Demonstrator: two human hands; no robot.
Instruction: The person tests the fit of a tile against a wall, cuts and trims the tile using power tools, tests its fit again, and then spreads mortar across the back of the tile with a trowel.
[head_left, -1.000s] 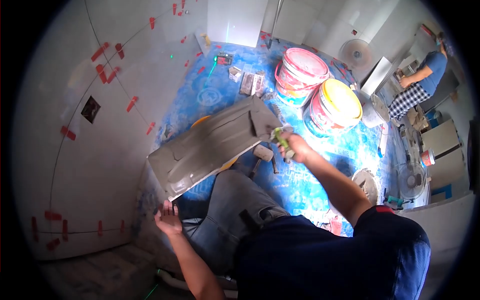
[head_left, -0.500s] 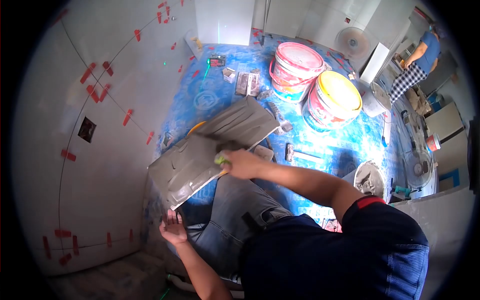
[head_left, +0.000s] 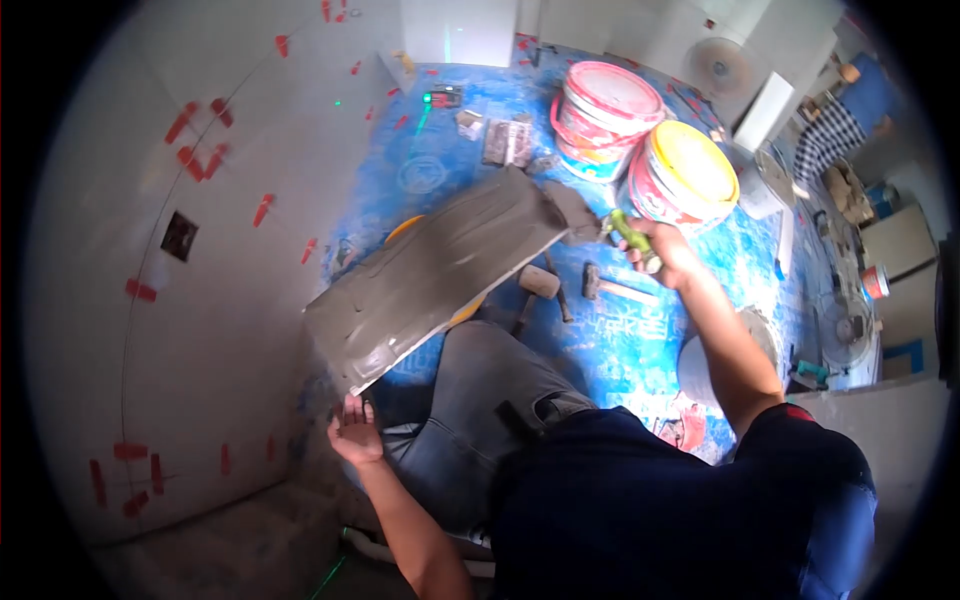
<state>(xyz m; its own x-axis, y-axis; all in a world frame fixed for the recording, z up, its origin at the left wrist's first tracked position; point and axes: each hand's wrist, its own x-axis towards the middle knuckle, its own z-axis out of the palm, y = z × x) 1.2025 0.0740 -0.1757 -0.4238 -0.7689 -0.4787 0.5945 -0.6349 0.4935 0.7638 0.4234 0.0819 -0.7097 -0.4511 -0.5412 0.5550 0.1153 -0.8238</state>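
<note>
A long tile [head_left: 430, 275] coated with grey mortar lies at a slant in front of my knees, with bits of something yellow showing under its edges. My right hand [head_left: 668, 252] is closed around the green handle of a trowel [head_left: 576, 212]. The grey blade of the trowel sits at the tile's far right end, over its edge. Palm up, my left hand [head_left: 356, 432] is at the near left corner of the tile, fingers extended. Its fingertips reach the corner; whether they bear its weight I cannot tell.
A pink-lidded bucket [head_left: 612, 95] and a yellow-lidded bucket [head_left: 690, 165] stand beyond the tile. A rubber mallet [head_left: 540, 282] and a hammer [head_left: 620, 290] lie on the blue floor covering. A laser level [head_left: 443, 97] is near the tiled wall [head_left: 200, 330]. Another person [head_left: 850, 115] stands far right.
My right hand has swept the trowel from the middle of the tile to its far right end. The mortar there looks smoother. My left hand stays at the corner.
</note>
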